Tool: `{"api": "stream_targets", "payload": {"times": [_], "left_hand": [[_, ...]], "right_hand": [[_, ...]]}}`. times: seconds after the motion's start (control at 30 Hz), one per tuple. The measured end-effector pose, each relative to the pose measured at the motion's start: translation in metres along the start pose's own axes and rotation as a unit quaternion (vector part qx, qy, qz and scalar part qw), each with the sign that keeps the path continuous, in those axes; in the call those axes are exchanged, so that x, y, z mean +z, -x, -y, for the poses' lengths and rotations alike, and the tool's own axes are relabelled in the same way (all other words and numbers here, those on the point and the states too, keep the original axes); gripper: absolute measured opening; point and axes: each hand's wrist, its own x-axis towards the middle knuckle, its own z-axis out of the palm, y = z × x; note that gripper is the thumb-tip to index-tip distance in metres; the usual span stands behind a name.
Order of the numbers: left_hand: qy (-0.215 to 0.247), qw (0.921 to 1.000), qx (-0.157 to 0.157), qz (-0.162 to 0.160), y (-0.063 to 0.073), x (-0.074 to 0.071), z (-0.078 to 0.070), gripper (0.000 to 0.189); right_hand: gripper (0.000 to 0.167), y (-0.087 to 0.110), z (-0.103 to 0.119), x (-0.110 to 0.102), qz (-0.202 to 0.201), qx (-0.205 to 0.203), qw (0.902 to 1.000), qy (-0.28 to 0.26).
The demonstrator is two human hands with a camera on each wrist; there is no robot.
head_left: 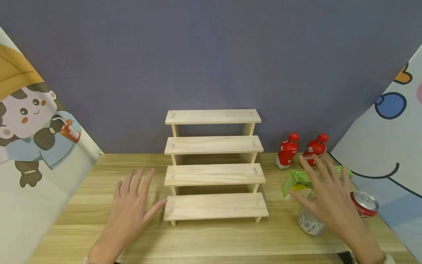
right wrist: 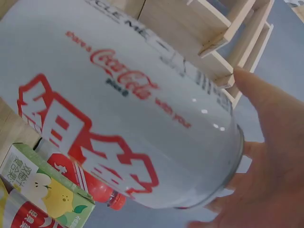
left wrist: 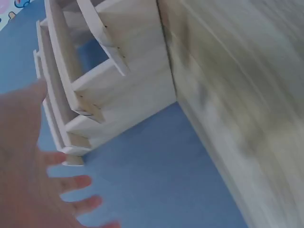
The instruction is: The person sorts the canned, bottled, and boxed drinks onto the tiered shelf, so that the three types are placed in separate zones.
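Observation:
My left hand [head_left: 128, 209], fingers spread and holding nothing, hovers beside the left end of a light wooden four-step display stand [head_left: 215, 207]. The left wrist view shows the side panel [left wrist: 142, 76] of that stand. My right hand [head_left: 334, 200] is held over a group of drinks, its fingers spread as well. Under its palm is a white Coca-Cola can [head_left: 310, 223], which fills much of the right wrist view. Partly covered by the fingers lies a green juice carton [head_left: 293, 182]. A red soda can [head_left: 365, 205] stands just right of the hand.
Two small red-capped bottles [head_left: 287, 151] stand behind the carton, near the back panel [head_left: 211, 55]. Printed side walls [head_left: 389, 146] close in the wooden tabletop [head_left: 211, 240] on the left and right.

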Motion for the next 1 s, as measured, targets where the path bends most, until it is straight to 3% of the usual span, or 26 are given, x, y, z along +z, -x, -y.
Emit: {"api": "stream_targets", "payload": {"times": [0.1,0.2,0.3,0.4,0.47,0.57,0.63,0.8,0.83,0.93,1.0], "left_hand": [[0.034,0.9992,0.003,-0.018,-0.003,-0.003,-0.005,0.059],[0.068,0.9976,-0.012,0.001,-0.003,-0.006,-0.01,0.033],[0.11,0.9905,-0.039,0.072,0.0,-0.003,-0.014,0.027],[0.189,0.9662,-0.076,0.158,0.006,0.004,-0.014,0.032],[0.256,0.941,-0.094,0.2,0.01,0.009,-0.012,0.036],[0.363,0.8938,-0.098,0.244,0.014,0.016,-0.006,0.038],[0.437,0.8532,-0.102,0.266,0.014,0.022,-0.003,0.036],[0.593,0.7349,-0.123,0.305,0.012,0.044,0.003,0.034],[0.615,0.7148,-0.128,0.307,0.012,0.048,0.004,0.033],[0.664,0.6694,-0.148,0.298,0.015,0.058,0.007,0.033],[0.688,0.647,-0.157,0.289,0.018,0.064,0.008,0.033]], "right_hand": [[0.107,0.003,0.0,-0.002,0.01,0.009,0.9998,-0.015],[0.104,0.01,0.001,-0.004,0.03,0.023,0.999,-0.024],[0.098,0.02,0.003,-0.008,0.052,0.038,0.9976,-0.026],[0.091,0.029,0.007,-0.012,0.078,0.056,0.995,-0.031],[0.086,0.032,0.01,-0.014,0.107,0.071,0.9908,-0.04],[0.08,0.037,0.013,-0.016,0.136,0.079,0.9864,-0.049],[0.077,0.039,0.013,-0.015,0.131,0.067,0.9877,-0.052],[0.071,0.047,0.006,-0.009,0.087,0.026,0.994,-0.062],[0.072,0.048,0.003,-0.008,0.083,0.024,0.994,-0.068],[0.076,0.054,-0.003,-0.006,0.094,0.039,0.9904,-0.094],[0.079,0.059,-0.008,-0.004,0.107,0.051,0.9869,-0.11]]}}
